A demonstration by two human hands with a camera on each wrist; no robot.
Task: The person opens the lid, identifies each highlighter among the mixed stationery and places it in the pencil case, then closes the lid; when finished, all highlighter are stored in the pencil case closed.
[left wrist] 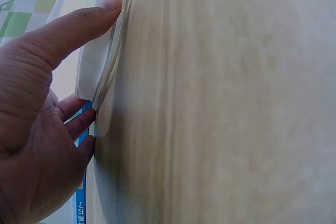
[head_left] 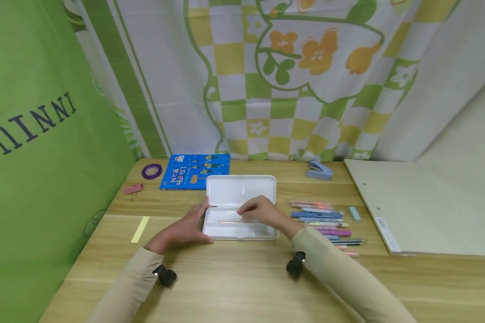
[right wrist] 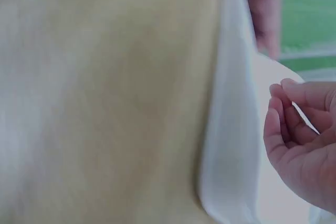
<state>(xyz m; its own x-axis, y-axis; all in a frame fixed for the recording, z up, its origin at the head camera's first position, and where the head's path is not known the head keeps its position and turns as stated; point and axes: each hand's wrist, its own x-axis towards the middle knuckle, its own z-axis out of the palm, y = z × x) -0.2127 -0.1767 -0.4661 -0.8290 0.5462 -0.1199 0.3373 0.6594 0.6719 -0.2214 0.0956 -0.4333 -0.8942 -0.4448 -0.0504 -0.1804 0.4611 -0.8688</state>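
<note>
A white pencil case (head_left: 240, 190) lies with its lid folded back on the table. My left hand (head_left: 186, 225) grips the case's left end; in the left wrist view its thumb (left wrist: 86, 27) presses the front side. Over the case's bottom half is my right hand (head_left: 262, 211), its fingers curled. The right wrist view shows that hand's thumb tip (right wrist: 290, 84) against the forefinger, with nothing visible between them. A thin pinkish object (head_left: 229, 221) lies in the case, partly behind the right hand; its kind is unclear.
Several pens and pencils (head_left: 321, 220) lie right of the case, beside a light-blue eraser-like block (head_left: 354, 213). Behind are a blue book (head_left: 210, 168), purple tape roll (head_left: 152, 171) and blue stapler (head_left: 319, 170). A yellow strip (head_left: 140, 229) lies left, a large cream board (head_left: 424, 206) right.
</note>
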